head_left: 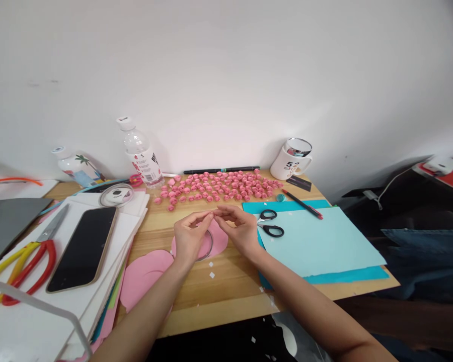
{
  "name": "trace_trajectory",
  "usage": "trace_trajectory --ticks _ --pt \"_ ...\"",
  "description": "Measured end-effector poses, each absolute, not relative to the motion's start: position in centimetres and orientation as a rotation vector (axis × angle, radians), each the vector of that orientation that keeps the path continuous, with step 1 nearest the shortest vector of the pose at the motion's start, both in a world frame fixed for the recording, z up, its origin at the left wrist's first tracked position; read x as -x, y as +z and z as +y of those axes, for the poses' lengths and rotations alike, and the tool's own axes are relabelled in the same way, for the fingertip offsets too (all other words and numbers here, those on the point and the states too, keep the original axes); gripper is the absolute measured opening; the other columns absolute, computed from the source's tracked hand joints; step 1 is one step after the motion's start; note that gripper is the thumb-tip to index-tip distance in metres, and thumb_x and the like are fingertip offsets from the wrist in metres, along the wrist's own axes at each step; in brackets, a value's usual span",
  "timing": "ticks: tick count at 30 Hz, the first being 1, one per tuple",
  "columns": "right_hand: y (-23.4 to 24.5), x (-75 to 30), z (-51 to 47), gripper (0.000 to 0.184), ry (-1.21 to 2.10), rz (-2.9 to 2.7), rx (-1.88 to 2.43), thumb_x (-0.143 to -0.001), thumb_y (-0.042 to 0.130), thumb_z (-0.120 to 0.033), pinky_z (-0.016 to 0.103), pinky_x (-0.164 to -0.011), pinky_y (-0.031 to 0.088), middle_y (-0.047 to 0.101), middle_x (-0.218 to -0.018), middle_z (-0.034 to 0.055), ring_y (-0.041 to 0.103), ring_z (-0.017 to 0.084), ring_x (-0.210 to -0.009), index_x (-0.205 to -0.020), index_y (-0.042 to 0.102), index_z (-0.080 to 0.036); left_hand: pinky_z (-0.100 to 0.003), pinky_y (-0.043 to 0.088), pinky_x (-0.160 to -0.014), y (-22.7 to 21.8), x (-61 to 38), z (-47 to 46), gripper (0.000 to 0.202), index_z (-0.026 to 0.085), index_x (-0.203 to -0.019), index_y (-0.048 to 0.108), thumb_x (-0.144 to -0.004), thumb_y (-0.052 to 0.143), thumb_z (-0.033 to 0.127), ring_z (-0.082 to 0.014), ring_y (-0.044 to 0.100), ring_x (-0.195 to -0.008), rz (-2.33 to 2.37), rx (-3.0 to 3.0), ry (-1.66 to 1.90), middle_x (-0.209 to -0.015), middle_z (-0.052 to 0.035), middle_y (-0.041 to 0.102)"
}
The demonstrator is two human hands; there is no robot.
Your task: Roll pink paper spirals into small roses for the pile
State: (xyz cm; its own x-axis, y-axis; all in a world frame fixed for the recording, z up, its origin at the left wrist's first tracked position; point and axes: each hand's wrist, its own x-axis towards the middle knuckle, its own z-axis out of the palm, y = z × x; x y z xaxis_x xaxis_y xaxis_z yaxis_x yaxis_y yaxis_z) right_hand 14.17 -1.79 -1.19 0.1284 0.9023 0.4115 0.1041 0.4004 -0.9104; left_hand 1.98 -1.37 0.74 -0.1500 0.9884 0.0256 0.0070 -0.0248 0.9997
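Observation:
My left hand (191, 235) and my right hand (239, 229) meet over the middle of the table with their fingertips pinched together. Between them is a small pink paper piece (213, 213), mostly hidden by the fingers. Beneath the hands lies a rounded sheet of pink paper (219, 241); the dark curved edge of a round thing (210, 247) shows on it, the rest covered by my left hand. Another cut pink paper sheet (145, 276) lies by my left forearm. Many small rolled pink paper flowers (226, 187) are spread behind the hands.
Black-handled scissors (274, 230) rest on light blue paper (320, 241) at right. Behind stand a mug (287, 162) and a clear bottle (141, 156). On the left paper stack (134, 213) lie a phone (83, 249), red-and-yellow scissors (45, 246) and a tape roll (117, 195).

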Motion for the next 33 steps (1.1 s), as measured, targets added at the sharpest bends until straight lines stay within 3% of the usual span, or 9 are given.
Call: trace_trajectory --ticks 4,9,15,20,25,33 --pt "-1.1 -13.7 -2.0 0.021 0.986 -1.222 1.038 -0.068 0.069 -0.027 0.032 -0.072 0.056 0.067 -0.079 0.0028 0.066 0.016 -0.074 -0.083 0.055 -0.02 -0.029 0.051 -0.075 0.8 -2.2 -1.2 0.015 0.014 -0.069 0.072 -0.057 0.075 0.023 -0.0176 0.066 -0.074 1.149 -0.731 1.361 -0.073 -0.0061 0.072" --pt "-0.8 -13.5 -1.9 0.04 1.473 -1.014 0.951 -0.057 0.077 -0.032 0.037 -0.072 0.055 0.069 -0.075 0.0009 0.067 0.019 -0.072 -0.077 0.044 -0.022 -0.026 0.05 -0.063 0.6 -2.5 -1.2 0.015 0.013 -0.067 0.071 -0.055 0.077 0.019 -0.0143 0.064 -0.064 0.952 -0.509 1.297 -0.068 -0.0056 0.071" --pt "-0.4 -13.6 -1.5 0.038 1.65 -0.741 0.914 -0.052 0.08 -0.03 0.025 -0.064 0.053 0.065 -0.066 -0.0038 0.064 0.012 -0.062 -0.074 0.051 -0.019 -0.028 0.05 -0.07 0.4 -2.7 -1.6 0.017 0.013 -0.073 0.072 -0.058 0.076 0.021 -0.016 0.065 -0.072 0.986 -0.628 1.298 -0.078 -0.0071 0.072" --pt "-0.2 -14.0 -1.4 0.033 1.701 -0.734 0.89 -0.053 0.08 -0.027 0.02 -0.058 0.049 0.064 -0.064 -0.0044 0.061 0.009 -0.059 -0.072 0.055 -0.018 -0.028 0.051 -0.069 0.5 -2.5 -1.3 0.024 0.016 -0.08 0.072 -0.058 0.076 0.023 -0.0155 0.065 -0.071 1.08 -0.738 1.374 -0.077 -0.0045 0.072" --pt "-0.1 -14.4 -1.3 0.021 1.597 -0.884 0.945 -0.06 0.076 -0.029 0.023 -0.062 0.05 0.064 -0.062 -0.003 0.06 0.009 -0.059 -0.07 0.062 -0.017 -0.029 0.052 -0.076 1.0 -2.3 -1.2 0.018 0.016 -0.075 0.073 -0.059 0.075 0.023 -0.0177 0.066 -0.078 1.185 -0.893 1.41 -0.078 -0.0049 0.073" --pt "0.4 -14.5 -1.4 0.018 1.347 -1.076 1.014 -0.066 0.071 -0.033 0.029 -0.063 0.053 0.066 -0.064 -0.0005 0.061 0.012 -0.059 -0.073 0.066 -0.017 -0.032 0.052 -0.078 0.8 -2.4 -1.3 0.021 0.016 -0.078 0.072 -0.059 0.075 0.024 -0.0194 0.067 -0.079 1.217 -0.908 1.396 -0.081 -0.0059 0.073"
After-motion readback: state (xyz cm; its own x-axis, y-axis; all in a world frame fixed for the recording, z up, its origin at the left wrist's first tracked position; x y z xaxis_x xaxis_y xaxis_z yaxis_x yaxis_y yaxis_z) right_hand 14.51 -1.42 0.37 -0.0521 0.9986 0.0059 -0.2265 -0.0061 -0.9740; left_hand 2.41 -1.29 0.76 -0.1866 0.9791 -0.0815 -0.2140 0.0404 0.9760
